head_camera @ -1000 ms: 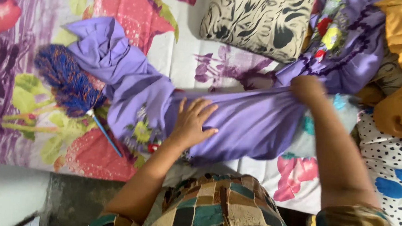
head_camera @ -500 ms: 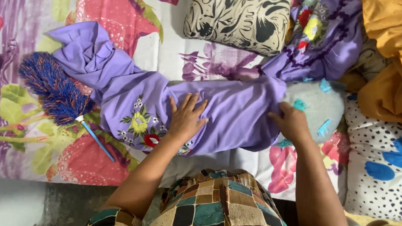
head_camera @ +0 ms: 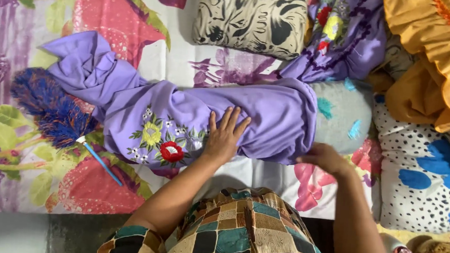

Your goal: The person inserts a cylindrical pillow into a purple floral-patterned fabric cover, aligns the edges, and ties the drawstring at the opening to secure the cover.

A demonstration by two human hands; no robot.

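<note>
A purple pillowcase [head_camera: 267,118] with embroidered flowers is pulled over a grey pillow [head_camera: 343,115] that sticks out at its right end. My left hand [head_camera: 225,134] lies flat on the middle of the purple cover, fingers spread. At the cover's lower right open edge is my right hand [head_camera: 324,157], fingers curled on the fabric edge. The cover's loose left end [head_camera: 90,66] is bunched up on the flowered bedsheet [head_camera: 137,22].
A blue and orange feather duster [head_camera: 54,113] lies left of the cover. A cream and black patterned pillow [head_camera: 252,19] sits above. More purple embroidered cloth [head_camera: 345,35], orange cloth [head_camera: 437,56] and a spotted white and blue pillow [head_camera: 425,175] lie on the right.
My right hand dropped from the cover's upper right edge to its lower right edge. The cover slid further over the grey pillow and its flower embroidery turned up into view.
</note>
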